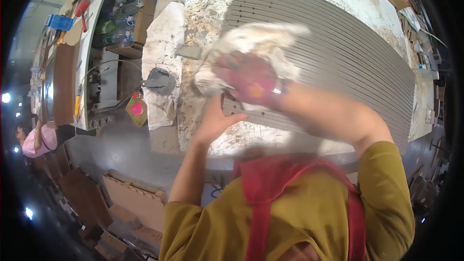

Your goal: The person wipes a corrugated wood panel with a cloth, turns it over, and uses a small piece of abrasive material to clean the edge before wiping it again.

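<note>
My right hand (249, 79), in a maroon glove and smeared by motion, presses a crumpled white cloth (263, 38) onto a grey-brown panel (333, 43). Long parallel grooves run along this panel, with rows of small dark holes near its left end. My bare left hand (215, 118) rests at the panel's near left corner, just below the cloth. Its thumb is stretched out to the right over the panel's edge; the other fingertips are partly hidden by the cloth and glove.
The panel lies on a stained white worktable (200, 14). On its left side are a small grey block (189, 51) and a dark round container (160, 81) on a white sheet (162, 34). Left stands a shelf with bottles and a red mallet (82, 8). A person in pink (41, 140) is far left.
</note>
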A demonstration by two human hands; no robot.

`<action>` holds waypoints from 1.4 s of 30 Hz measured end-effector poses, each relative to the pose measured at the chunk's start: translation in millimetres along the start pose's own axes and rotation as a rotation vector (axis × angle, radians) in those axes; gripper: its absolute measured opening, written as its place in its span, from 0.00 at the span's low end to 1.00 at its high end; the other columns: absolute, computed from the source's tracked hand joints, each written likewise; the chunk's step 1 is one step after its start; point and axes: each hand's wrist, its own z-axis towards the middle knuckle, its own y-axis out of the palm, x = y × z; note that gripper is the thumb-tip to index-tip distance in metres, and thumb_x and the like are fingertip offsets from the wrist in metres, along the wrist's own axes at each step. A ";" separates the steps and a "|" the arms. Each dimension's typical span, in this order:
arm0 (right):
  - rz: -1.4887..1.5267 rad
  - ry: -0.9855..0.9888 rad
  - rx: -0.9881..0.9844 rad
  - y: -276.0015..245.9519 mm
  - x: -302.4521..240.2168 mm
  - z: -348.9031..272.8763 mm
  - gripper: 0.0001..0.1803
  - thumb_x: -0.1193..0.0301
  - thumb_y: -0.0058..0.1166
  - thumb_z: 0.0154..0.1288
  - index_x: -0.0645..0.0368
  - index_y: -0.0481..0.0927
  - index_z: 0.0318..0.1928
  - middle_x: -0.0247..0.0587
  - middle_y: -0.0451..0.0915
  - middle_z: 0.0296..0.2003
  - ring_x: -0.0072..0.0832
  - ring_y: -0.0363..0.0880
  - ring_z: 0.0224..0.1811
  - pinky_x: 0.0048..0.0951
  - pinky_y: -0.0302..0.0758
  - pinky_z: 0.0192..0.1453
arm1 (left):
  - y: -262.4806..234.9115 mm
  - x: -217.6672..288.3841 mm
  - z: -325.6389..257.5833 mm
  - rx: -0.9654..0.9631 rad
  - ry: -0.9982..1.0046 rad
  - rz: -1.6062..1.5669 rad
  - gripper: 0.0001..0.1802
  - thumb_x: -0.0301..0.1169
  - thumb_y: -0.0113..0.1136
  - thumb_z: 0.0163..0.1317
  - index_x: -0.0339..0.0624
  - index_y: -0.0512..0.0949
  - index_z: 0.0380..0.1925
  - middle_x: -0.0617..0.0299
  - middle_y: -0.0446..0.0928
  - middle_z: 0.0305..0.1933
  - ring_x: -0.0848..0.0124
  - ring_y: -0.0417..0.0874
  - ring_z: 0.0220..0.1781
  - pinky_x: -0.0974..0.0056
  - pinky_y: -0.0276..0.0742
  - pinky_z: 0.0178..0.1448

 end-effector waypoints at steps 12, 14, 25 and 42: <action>-0.062 0.018 -0.034 -4.2 6.3 -35.6 0.30 0.66 0.59 0.51 0.56 0.70 0.57 0.41 0.70 0.54 0.39 0.70 0.54 0.41 0.71 0.55 | -9.3 -16.0 8.6 -0.092 0.003 0.054 0.59 0.25 0.73 0.41 0.36 0.44 0.70 0.44 0.55 0.70 0.59 0.60 0.71 0.60 0.58 0.71; -0.023 -0.003 0.013 -0.3 4.5 -15.9 0.28 0.67 0.58 0.52 0.56 0.71 0.56 0.41 0.70 0.54 0.39 0.70 0.55 0.40 0.71 0.55 | -11.2 -0.8 2.0 -0.118 -0.041 0.058 0.54 0.27 0.72 0.42 0.35 0.49 0.68 0.46 0.58 0.68 0.60 0.59 0.71 0.59 0.56 0.72; -0.080 0.089 0.049 -30.2 50.4 -136.1 0.28 0.70 0.61 0.44 0.59 0.74 0.50 0.44 0.71 0.50 0.43 0.71 0.51 0.43 0.71 0.52 | -9.7 -23.7 25.5 0.092 0.217 -0.192 0.42 0.28 0.52 0.62 0.37 0.42 0.71 0.50 0.43 0.76 0.64 0.46 0.76 0.61 0.47 0.74; -0.113 -0.137 -0.058 -15.1 24.7 -11.1 0.24 0.68 0.56 0.55 0.56 0.72 0.54 0.39 0.72 0.51 0.37 0.73 0.52 0.41 0.75 0.47 | -6.2 -18.0 29.4 0.055 0.124 -0.291 0.40 0.33 0.57 0.61 0.41 0.50 0.70 0.52 0.65 0.66 0.65 0.65 0.67 0.61 0.64 0.66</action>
